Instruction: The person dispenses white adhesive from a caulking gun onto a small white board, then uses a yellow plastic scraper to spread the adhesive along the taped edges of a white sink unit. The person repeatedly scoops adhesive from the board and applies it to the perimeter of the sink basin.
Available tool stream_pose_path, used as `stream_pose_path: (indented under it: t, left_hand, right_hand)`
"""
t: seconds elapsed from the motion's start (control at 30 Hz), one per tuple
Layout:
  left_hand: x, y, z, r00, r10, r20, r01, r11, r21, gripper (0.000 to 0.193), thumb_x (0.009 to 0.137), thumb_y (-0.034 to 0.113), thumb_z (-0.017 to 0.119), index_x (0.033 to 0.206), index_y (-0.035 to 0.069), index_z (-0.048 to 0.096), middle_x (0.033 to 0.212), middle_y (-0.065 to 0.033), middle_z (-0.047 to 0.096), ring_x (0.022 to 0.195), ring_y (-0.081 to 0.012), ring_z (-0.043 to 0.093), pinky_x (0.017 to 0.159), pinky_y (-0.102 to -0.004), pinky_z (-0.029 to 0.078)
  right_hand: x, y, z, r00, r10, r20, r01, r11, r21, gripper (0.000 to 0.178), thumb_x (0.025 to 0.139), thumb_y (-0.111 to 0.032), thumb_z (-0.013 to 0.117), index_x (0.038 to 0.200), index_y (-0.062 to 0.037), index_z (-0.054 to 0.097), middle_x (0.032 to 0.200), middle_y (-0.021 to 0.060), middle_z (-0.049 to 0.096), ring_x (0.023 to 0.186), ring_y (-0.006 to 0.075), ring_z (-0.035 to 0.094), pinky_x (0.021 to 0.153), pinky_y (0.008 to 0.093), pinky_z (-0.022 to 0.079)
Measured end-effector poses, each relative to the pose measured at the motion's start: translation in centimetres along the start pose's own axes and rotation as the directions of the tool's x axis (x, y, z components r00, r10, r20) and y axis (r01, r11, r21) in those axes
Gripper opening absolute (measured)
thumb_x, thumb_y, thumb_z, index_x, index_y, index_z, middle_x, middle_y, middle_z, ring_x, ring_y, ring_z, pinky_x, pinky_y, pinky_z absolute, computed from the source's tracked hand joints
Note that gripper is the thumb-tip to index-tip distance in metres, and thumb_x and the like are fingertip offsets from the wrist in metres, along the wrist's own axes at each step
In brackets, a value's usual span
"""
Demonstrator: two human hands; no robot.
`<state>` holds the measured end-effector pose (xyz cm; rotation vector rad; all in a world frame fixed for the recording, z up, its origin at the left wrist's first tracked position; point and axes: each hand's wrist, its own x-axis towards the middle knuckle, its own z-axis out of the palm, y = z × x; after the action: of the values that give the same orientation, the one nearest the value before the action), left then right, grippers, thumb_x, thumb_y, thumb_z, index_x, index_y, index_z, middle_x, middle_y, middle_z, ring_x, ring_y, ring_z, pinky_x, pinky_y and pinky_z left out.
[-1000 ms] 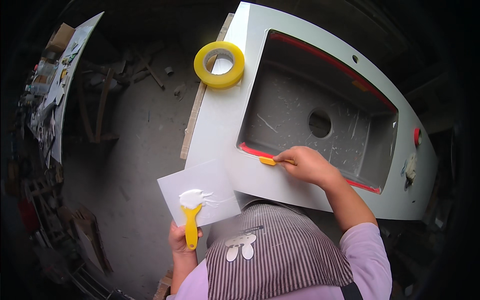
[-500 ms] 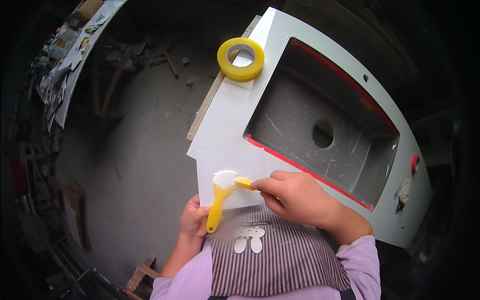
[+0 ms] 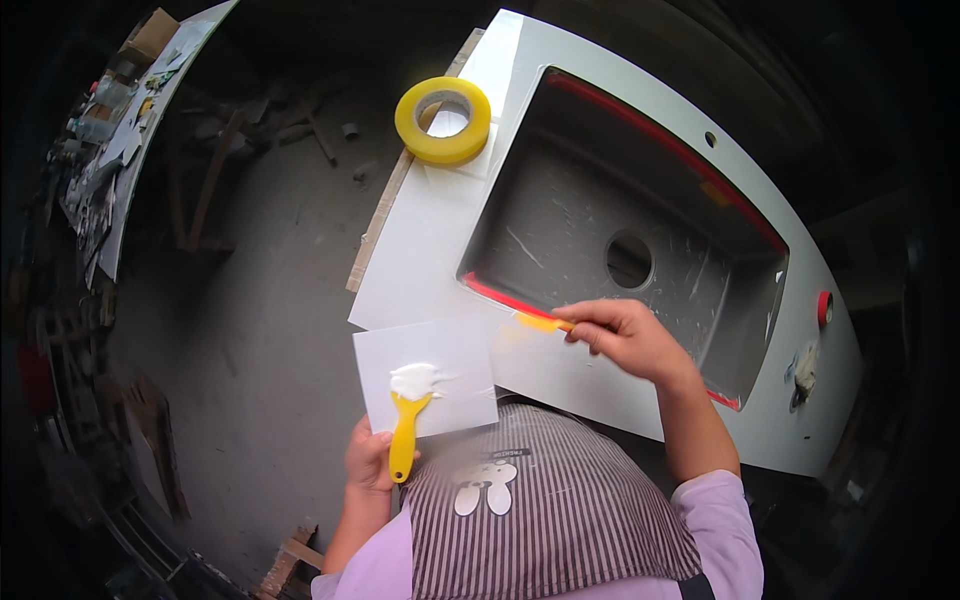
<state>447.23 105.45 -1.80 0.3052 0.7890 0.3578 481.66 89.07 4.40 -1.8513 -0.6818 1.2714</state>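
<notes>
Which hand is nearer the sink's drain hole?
Right. The right hand is just below the drain hole in the picture; the left hand is farther off, to the lower left.

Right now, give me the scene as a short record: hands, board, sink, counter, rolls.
Left hand: holds white board
On board: white paste; yellow spatula, handle past near edge
Right hand: grips yellow scraper, blurred, beside red tape at sink's near-left edge
Sink: grey, round drain hole
Counter: white, around sink
Yellow roll: counter's left end
Red roll: right of sink
</notes>
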Motion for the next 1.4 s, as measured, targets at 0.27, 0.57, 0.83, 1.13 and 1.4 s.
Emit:
stream_pose_path:
  t: [0.27,0.57,0.83,1.13,1.4]
  left_hand:
    - [-0.3,1.9,-1.8,0.991,0.129,0.033,-0.126,0.988,-0.087,0.056,0.075,0.001,0.061,0.129,-0.009,0.048,0.107,-0.0218,0.066,0.072,-0.0315,0.071,0.058,-0.0449,0.063]
    - [0.1,2.3,-1.8,0.992,0.102,0.067,-0.094,0.989,-0.112,0.06,0.074,0.0,0.06,0.132,-0.008,0.046,0.113,-0.0213,0.064,0.077,-0.0309,0.07,0.059,-0.0445,0.062]
    - [0.0,2.0,-1.7,0.994,0.086,0.063,-0.08,0.993,-0.091,0.061,0.075,0.002,0.063,0.133,-0.009,0.045,0.115,-0.0217,0.063,0.077,-0.0317,0.07,0.059,-0.0444,0.062]
    - [-0.3,1.9,-1.8,0.993,0.112,0.033,-0.109,0.992,-0.069,0.061,0.074,0.002,0.059,0.132,-0.009,0.045,0.112,-0.0224,0.064,0.073,-0.0314,0.07,0.057,-0.0436,0.062]
    - [-0.4,1.4,-2.1,0.993,0.11,0.047,-0.107,0.991,-0.077,0.062,0.074,0.0,0.056,0.134,-0.008,0.043,0.113,-0.0225,0.063,0.075,-0.0307,0.07,0.056,-0.0446,0.062]
  right_hand:
    - [1.9,5.2,0.8,0.995,0.06,-0.08,-0.062,0.998,-0.023,0.028,0.093,-0.01,0.062,0.119,-0.0049,0.069,0.099,0.0079,0.071,0.088,0.0131,0.064,0.081,0.0271,0.051]
    - [2.2,4.5,1.1,0.993,0.086,-0.086,-0.096,0.988,-0.124,0.027,0.091,-0.011,0.064,0.116,-0.0066,0.071,0.097,0.0097,0.071,0.085,0.0156,0.065,0.078,0.0291,0.05]
    - [1.3,2.5,-0.7,0.994,0.001,-0.11,-0.046,0.915,-0.401,0.025,0.089,-0.013,0.06,0.109,-0.0084,0.073,0.1,0.0144,0.072,0.094,0.0311,0.067,0.083,0.0389,0.052]
    - [2.4,3.1,0.9,0.994,0.059,-0.091,-0.087,0.937,-0.337,0.025,0.09,-0.018,0.063,0.111,-0.0092,0.073,0.103,0.0137,0.072,0.097,0.0304,0.067,0.085,0.0377,0.052]
    - [-2.7,6.1,-3.2,0.963,0.251,-0.1,-0.271,0.89,-0.368,0.026,0.089,-0.02,0.065,0.112,-0.011,0.073,0.105,0.012,0.072,0.099,0.0281,0.068,0.087,0.0357,0.052]
